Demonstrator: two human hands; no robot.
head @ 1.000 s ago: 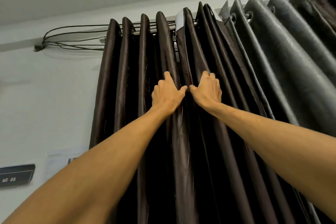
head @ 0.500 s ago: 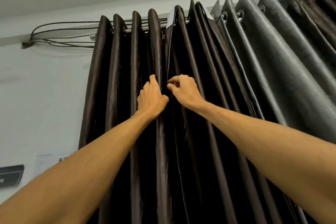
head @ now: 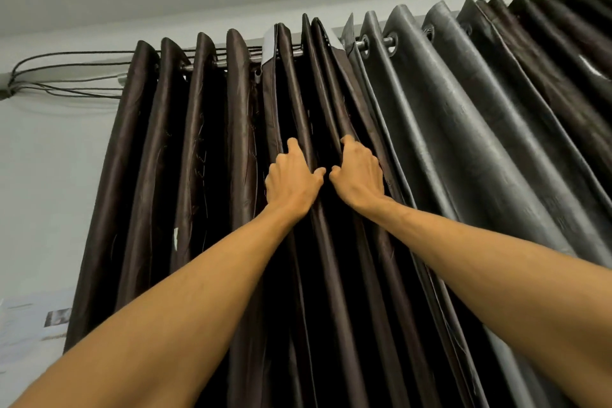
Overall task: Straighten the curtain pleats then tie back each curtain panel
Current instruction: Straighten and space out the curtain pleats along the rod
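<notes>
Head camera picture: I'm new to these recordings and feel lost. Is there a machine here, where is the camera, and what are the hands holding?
There is no machine. These are a person's two bare arms. The single camera sits on the person's head, so you look along the arms and up at the curtains. There is no table in view. The hands work on a brown curtain that hangs in pleats from a rod near the ceiling. A grey curtain hangs beside it on the right. The left hand and the right hand are side by side, thumbs nearly touching. Each has its fingers curled into a fold of the brown curtain and grips it. No tie-back shows.
</notes>
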